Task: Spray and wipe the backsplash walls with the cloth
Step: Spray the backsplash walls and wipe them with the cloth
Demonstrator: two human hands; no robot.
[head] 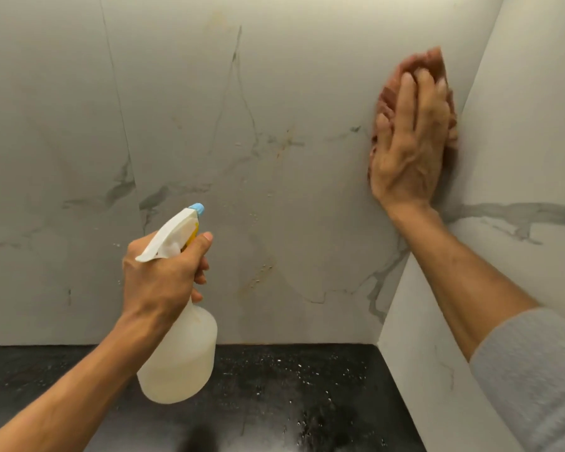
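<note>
Step in hand: looks like the wiping part. The right hand (408, 138) is pressed flat, fingers spread, on a reddish cloth (384, 102) against the back backsplash wall (274, 109), right up by the corner where the side wall (519, 125) meets it.

Left hand: the left hand (163, 275) is wrapped tight around the neck of a white spray bottle (180, 353), one finger on the trigger, blue nozzle (198, 208) pointing at the wall. It's held in the air above the black table (291, 386), not touching anything.

Where the spray is: small droplets and some yellowish streaks sit on the middle of the back wall, well left of the cloth. Specks on the table too.

Next move, my guess: drag the cloth left and down into that wet patch, keeping the palm flat so the whole cloth stays on the tile. The side wall probably needs a go as well.

Hard to tell: the cloth and fingertips are blurry, so I can't say how it's folded. Most of the cloth is hidden under the hand. Can't see any liquid level in the bottle. Both elbows are cut off, only a grey sleeve (535, 370) shows on the right.
</note>
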